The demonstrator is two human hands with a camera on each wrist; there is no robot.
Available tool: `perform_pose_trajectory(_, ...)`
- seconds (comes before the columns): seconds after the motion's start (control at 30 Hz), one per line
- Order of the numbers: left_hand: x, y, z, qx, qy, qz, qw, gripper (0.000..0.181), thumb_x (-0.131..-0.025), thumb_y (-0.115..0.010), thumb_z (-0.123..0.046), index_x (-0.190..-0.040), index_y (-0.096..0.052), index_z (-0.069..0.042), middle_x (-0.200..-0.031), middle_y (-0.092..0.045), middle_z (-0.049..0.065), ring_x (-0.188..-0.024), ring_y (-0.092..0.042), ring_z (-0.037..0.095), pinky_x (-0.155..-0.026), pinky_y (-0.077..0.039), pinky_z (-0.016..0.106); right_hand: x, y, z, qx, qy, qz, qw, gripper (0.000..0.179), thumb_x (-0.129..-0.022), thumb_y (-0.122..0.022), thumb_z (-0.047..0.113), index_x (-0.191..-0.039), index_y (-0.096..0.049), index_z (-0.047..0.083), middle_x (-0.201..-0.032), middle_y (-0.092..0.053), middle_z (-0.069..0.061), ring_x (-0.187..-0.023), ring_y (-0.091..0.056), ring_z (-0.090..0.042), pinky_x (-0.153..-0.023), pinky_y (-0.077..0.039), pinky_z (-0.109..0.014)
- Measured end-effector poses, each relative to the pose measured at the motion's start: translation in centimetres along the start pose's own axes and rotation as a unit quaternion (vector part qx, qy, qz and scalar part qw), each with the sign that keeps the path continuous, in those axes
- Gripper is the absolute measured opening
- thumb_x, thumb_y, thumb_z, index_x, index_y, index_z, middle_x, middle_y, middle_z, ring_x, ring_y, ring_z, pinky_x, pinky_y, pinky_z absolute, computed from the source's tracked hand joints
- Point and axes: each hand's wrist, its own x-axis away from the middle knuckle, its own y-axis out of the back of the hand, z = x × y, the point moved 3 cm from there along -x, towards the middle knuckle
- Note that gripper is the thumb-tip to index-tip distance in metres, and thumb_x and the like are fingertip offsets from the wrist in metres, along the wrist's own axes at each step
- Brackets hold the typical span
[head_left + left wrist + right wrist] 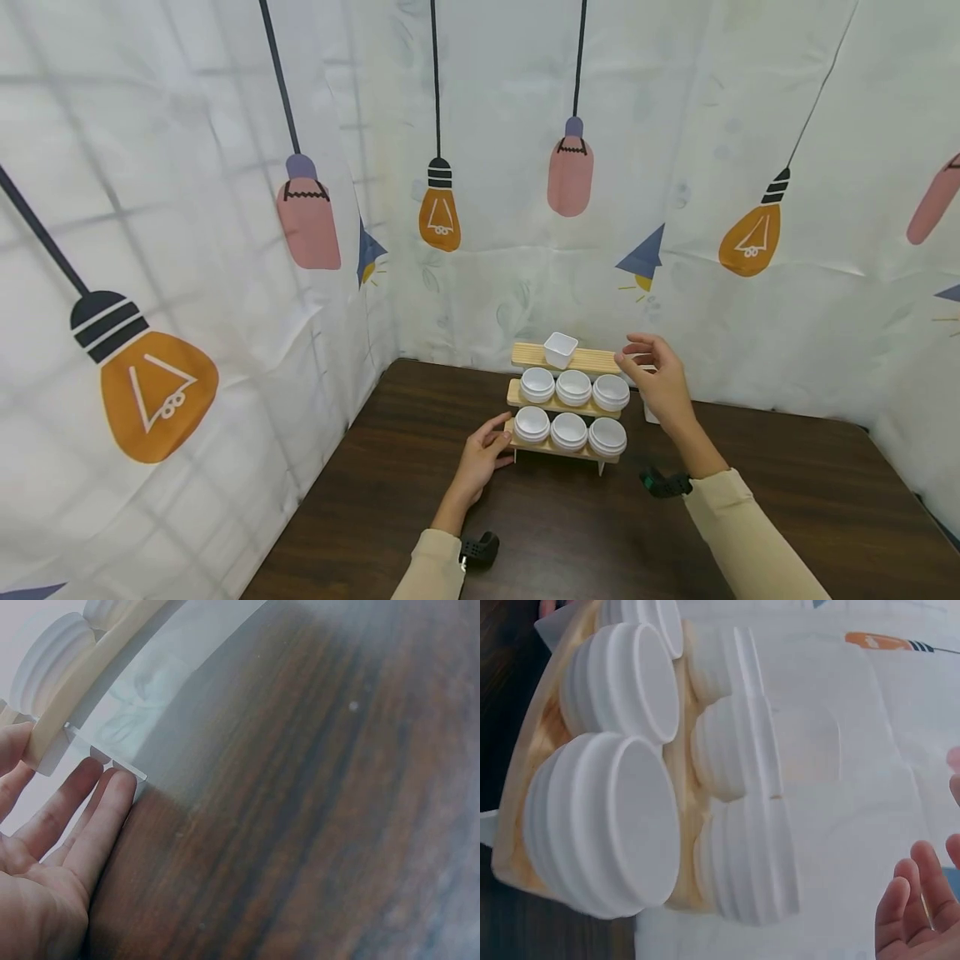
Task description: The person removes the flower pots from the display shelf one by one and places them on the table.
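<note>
A three-tier stand with wooden shelves [570,360] and clear supports holds white cups. On its top shelf sits one square white cup [560,350], left of the middle. Three round ridged cups [574,387] fill the middle shelf, and three more round cups [569,432] line the bottom one. My left hand [478,458] grips the left end of the bottom shelf; in the left wrist view the thumb lies at the board [56,724], other fingers beneath by the clear support [109,754]. My right hand [662,383] is at the top shelf's right end, fingers loosely bent, nothing visible in them.
The stand is on a dark brown wooden table [420,417], near its back edge. White curtains [480,308] printed with lamps hang behind and to the left. A small white piece [650,413] shows beside the stand, partly behind my right hand.
</note>
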Motion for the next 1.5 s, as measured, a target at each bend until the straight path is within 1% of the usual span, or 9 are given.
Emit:
perform_pose_trajectory(0.13, 0.0, 0.0, 0.0, 0.002, 0.003, -0.003, 1.0000, 0.047, -0.106, -0.058, -0.019, -0.150, -0.050, -0.007, -0.118, -0.069, 0.015, -0.103, -0.066, 0.013, -0.087, -0.063, 0.043, -0.4, -0.5, 0.9, -0.002, 0.003, 0.010, 0.9999, 0.048, -0.100, -0.069, 0.026, -0.142, -0.054, 0.008, -0.127, -0.064, -0.020, -0.101, -0.055, -0.013, -0.082, -0.045, -0.015)
perform_pose_trajectory(0.2, -0.1, 0.0, 0.0, 0.004, 0.009, -0.007, 0.9999, 0.047, -0.106, -0.058, -0.019, -0.150, -0.050, -0.007, -0.118, -0.069, 0.014, -0.103, -0.066, 0.013, -0.088, -0.062, 0.043, -0.2, -0.7, 2.3, -0.001, 0.007, 0.017, 0.9998, 0.047, -0.100, -0.069, 0.023, -0.142, -0.054, 0.005, -0.126, -0.064, -0.023, -0.101, -0.055, -0.015, -0.082, -0.045, -0.014)
perform_pose_trajectory(0.33, -0.1, 0.0, 0.1, 0.001, 0.010, -0.008, 0.9999, 0.048, -0.106, -0.058, -0.019, -0.151, -0.049, -0.007, -0.118, -0.069, 0.014, -0.104, -0.065, 0.013, -0.090, -0.062, 0.045, -0.6, -1.2, 2.7, 0.006, 0.015, 0.027, 0.9995, 0.047, -0.100, -0.069, 0.024, -0.141, -0.055, 0.004, -0.125, -0.064, -0.022, -0.102, -0.056, -0.017, -0.083, -0.046, -0.016)
perform_pose_trajectory(0.43, -0.1, 0.0, 0.0, 0.000, 0.008, -0.006, 1.0000, 0.047, -0.106, -0.058, -0.020, -0.151, -0.050, -0.007, -0.119, -0.069, 0.015, -0.105, -0.066, 0.014, -0.090, -0.062, 0.045, -1.4, -1.6, 1.3, 0.000, 0.016, 0.029, 0.9995, 0.048, -0.099, -0.070, 0.030, -0.140, -0.056, 0.009, -0.126, -0.064, -0.018, -0.103, -0.057, -0.017, -0.085, -0.047, -0.019)
perform_pose_trajectory(0.7, -0.2, -0.1, 0.0, 0.001, 0.007, -0.003, 1.0000, 0.044, -0.106, -0.058, -0.021, -0.149, -0.053, -0.012, -0.119, -0.068, 0.017, -0.104, -0.066, 0.014, -0.090, -0.062, 0.045, -2.6, -2.8, 1.3, -0.020, 0.013, 0.048, 0.9985, 0.050, -0.099, -0.071, 0.029, -0.142, -0.055, 0.009, -0.132, -0.061, -0.022, -0.113, -0.056, -0.032, -0.095, -0.045, -0.037)
perform_pose_trajectory(0.83, -0.1, 0.0, 0.0, 0.002, 0.005, -0.001, 1.0000, 0.046, -0.106, -0.058, -0.020, -0.150, -0.051, -0.009, -0.118, -0.069, 0.016, -0.104, -0.066, 0.014, -0.090, -0.062, 0.045, -2.9, -3.4, 1.4, -0.019, 0.009, 0.065, 0.9977, 0.052, -0.098, -0.071, 0.028, -0.144, -0.053, 0.009, -0.134, -0.060, -0.023, -0.115, -0.056, -0.035, -0.094, -0.047, -0.038)
perform_pose_trajectory(1.1, -0.1, -0.1, -0.1, 0.000, 0.007, -0.002, 1.0000, 0.047, -0.106, -0.058, -0.019, -0.150, -0.050, -0.007, -0.117, -0.069, 0.016, -0.103, -0.066, 0.014, -0.089, -0.062, 0.044, -3.4, -4.7, 1.0, -0.014, -0.026, 0.095, 0.9950, 0.057, -0.097, -0.072, 0.028, -0.147, -0.050, 0.010, -0.138, -0.056, -0.026, -0.118, -0.057, -0.036, -0.087, -0.051, -0.031)
perform_pose_trajectory(1.3, 0.0, -0.1, -0.1, 0.001, 0.004, -0.001, 1.0000, 0.045, -0.105, -0.058, -0.019, -0.149, -0.053, -0.009, -0.115, -0.069, 0.015, -0.102, -0.066, 0.014, -0.088, -0.062, 0.043, -4.0, -5.5, 0.5, -0.009, -0.060, 0.113, 0.9917, 0.063, -0.094, -0.076, 0.028, -0.149, -0.048, 0.014, -0.142, -0.055, -0.022, -0.121, -0.056, -0.036, -0.091, -0.053, -0.039)
perform_pose_trajectory(1.5, -0.1, -0.1, 0.0, 0.004, 0.008, -0.002, 1.0000, 0.044, -0.105, -0.059, -0.019, -0.149, -0.053, -0.012, -0.115, -0.069, 0.015, -0.103, -0.066, 0.015, -0.089, -0.062, 0.043, -4.5, -6.0, 0.3, -0.009, -0.063, 0.130, 0.9895, 0.069, -0.093, -0.078, 0.030, -0.152, -0.046, 0.014, -0.145, -0.053, -0.022, -0.124, -0.056, -0.038, -0.096, -0.053, -0.047)
